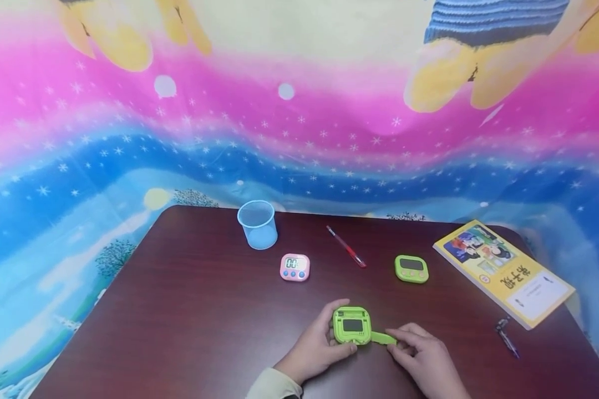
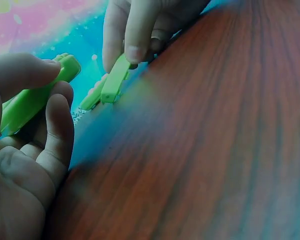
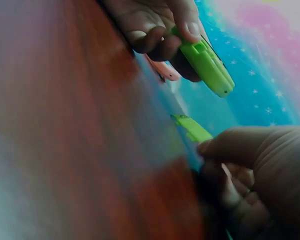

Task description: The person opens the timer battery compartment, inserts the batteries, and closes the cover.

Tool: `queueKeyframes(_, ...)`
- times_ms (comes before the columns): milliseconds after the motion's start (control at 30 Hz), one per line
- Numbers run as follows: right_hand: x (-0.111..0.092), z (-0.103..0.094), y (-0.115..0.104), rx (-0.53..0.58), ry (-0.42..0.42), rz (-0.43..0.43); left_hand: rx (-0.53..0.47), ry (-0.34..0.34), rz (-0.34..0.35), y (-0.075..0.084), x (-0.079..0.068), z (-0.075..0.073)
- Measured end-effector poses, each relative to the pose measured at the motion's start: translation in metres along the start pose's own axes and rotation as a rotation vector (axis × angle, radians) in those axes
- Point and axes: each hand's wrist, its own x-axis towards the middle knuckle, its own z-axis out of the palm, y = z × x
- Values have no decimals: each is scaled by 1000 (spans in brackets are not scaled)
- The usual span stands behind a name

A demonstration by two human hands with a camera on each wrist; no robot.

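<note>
Head view shows a green timer (image 1: 352,326) held low over the near part of the counter (image 1: 194,310), about midway across, its back turned up and a battery recess open at the top. The left hand (image 1: 315,344) grips it from the left, thumb along the lower edge and fingers round the far side.

Just right of the timer is a narrow green cover (image 1: 384,338), pinched between the thumb and fingers of the right hand (image 1: 423,353). Seen nearly edge-on, its long axis runs from the right fingers leftward to the timer's lower right corner. From above the two seem to meet, but both wrist views show a gap between them. The relation that counts, I judge, is this one: the recess lies left of the cover and toward the far edge, and the right hand is the nearer to the cover, the left to the timer.

Farther out, a pink timer (image 1: 295,267) faces up beyond the left hand, with a blue basket (image 1: 258,230) behind it at the far edge. A red pen (image 1: 346,246) slants near the middle. A second green timer (image 1: 411,270) lies right of it. A yellow book (image 1: 504,272) lies by the far right corner, and a dark pen (image 1: 507,338) near the right edge.
</note>
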Motion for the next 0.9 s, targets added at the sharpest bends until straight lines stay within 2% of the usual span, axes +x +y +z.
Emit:
queueKeyframes(167, 6, -10, 12, -192, -1, -149, 8, 5, -20, 2, 0, 0)
queueKeyframes(267, 8, -18, 22, -251, -17, -188, 14, 7, -18, 1, -1, 0)
queueKeyframes(333, 7, -21, 29, -254, -25, -184, 18, 5, -17, 0, -2, 1)
queueKeyframes(400, 4, -24, 35, -212, -3, -142, 22, -1, -13, -1, -2, 2)
queueKeyframes(467, 2, -28, 40, -150, 68, -88, 22, -6, -8, -2, -1, 3)
queueKeyframes(600, 2, -40, 50, -60, 312, 32, 29, -6, -8, 1, 2, 3)
queueKeyframes(667, 3, -48, 55, -71, 417, 106, 35, 0, -19, 3, 3, 2)
queueKeyframes(733, 1, -57, 60, -101, 480, 186, 40, 1, -30, 4, 1, 2)
queueKeyframes(800, -1, -67, 65, -132, 495, 291, 44, -2, -30, 3, 0, 2)
queueKeyframes(900, -4, -85, 75, -187, 437, 445, 45, -17, -16, 2, 0, 2)
